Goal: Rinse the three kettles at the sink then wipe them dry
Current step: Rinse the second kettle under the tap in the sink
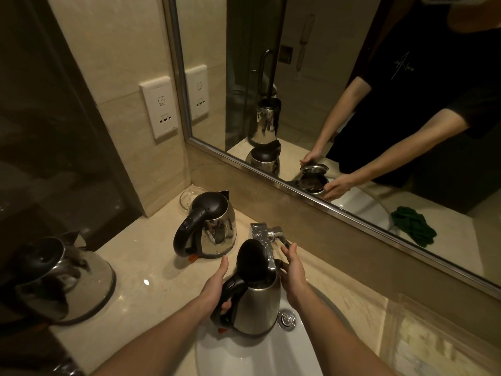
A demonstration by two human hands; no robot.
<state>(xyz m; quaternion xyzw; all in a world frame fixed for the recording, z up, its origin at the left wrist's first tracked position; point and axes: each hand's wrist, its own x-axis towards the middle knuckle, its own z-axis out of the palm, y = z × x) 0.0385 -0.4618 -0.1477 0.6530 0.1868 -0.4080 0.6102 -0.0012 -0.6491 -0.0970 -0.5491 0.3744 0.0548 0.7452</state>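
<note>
Item 1: shiny stainless-steel kettle w/ black plastic handle (257, 308) – upright in white ceramic sink (244, 354), round black lid (253, 260) flipped up, mouth under chrome tap (264, 234), prob. to take water
Left hand (217, 289): grip closed round handle, steadying
Right hand (294, 272): grip open, fingers straight, just beside body, near tap lever
Items 2–3: mirror-bright steel kettle, lid shut (214, 229), and broad conical steel kettle (62, 278) – parked on glossy beige marble table (151, 267), prob. awaiting turn
Dark green cloth (413, 226) – in mirror only, likely for drying
</note>
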